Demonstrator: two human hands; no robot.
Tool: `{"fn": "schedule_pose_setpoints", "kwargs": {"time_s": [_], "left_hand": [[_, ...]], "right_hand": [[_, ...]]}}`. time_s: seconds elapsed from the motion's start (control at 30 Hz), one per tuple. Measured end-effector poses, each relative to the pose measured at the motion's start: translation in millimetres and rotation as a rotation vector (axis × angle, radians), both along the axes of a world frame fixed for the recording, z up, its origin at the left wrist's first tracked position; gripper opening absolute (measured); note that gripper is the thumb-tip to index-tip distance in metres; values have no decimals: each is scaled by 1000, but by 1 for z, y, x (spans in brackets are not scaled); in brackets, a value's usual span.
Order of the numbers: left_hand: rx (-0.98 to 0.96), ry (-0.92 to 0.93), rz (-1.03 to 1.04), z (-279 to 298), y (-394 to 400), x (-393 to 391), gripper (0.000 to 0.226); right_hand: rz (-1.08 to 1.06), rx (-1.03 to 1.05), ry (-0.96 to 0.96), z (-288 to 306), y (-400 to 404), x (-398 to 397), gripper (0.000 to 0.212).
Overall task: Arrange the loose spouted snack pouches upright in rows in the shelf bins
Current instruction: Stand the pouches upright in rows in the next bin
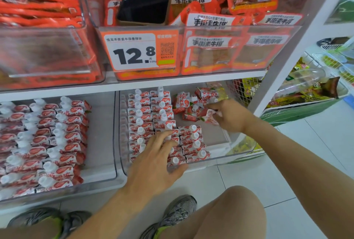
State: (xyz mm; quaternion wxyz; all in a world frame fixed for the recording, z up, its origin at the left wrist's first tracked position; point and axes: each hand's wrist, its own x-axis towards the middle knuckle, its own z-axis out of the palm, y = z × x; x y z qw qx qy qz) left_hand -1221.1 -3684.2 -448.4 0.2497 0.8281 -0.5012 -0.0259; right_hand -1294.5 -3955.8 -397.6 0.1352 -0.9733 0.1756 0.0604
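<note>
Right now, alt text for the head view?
Left hand steadies upright rows of spouted pouches in a clear shelf bin, while right hand picks one pouch from the loose pile at back.

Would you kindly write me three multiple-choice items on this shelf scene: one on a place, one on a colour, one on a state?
1. Where do the loose pouches lie?
A. back right of the right bin
B. on the floor
C. on the upper shelf

2. What colour are the pouch caps?
A. green
B. white
C. black

3. What is the right hand doing?
A. hanging idle
B. pinching a pouch
C. holding the phone

Answers: 1 A, the jumbled heap sits there; 2 B, every spout cap is white; 3 B, its fingers close on one pouch, while the left hand rests on the rows.
</note>
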Motion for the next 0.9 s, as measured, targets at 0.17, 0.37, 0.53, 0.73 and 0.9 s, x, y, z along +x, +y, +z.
{"fn": "schedule_pose_setpoints", "kwargs": {"time_s": [0.17,0.37,0.53,0.73,0.9], "left_hand": [[-12,-7,-6,-1,1,0,58],[-19,-5,-2,0,1,1,57],[-15,-2,1,-1,1,1,59],[-29,13,2,-1,0,2,57],[-24,30,-1,0,1,2,55]], "right_hand": [[53,217,-23,-5,9,31,41],[-13,383,48,-29,6,55,21],[72,372,188,-30,5,59,19],[33,462,199,-38,4,54,27],[23,523,160,-22,3,40,44]]}}
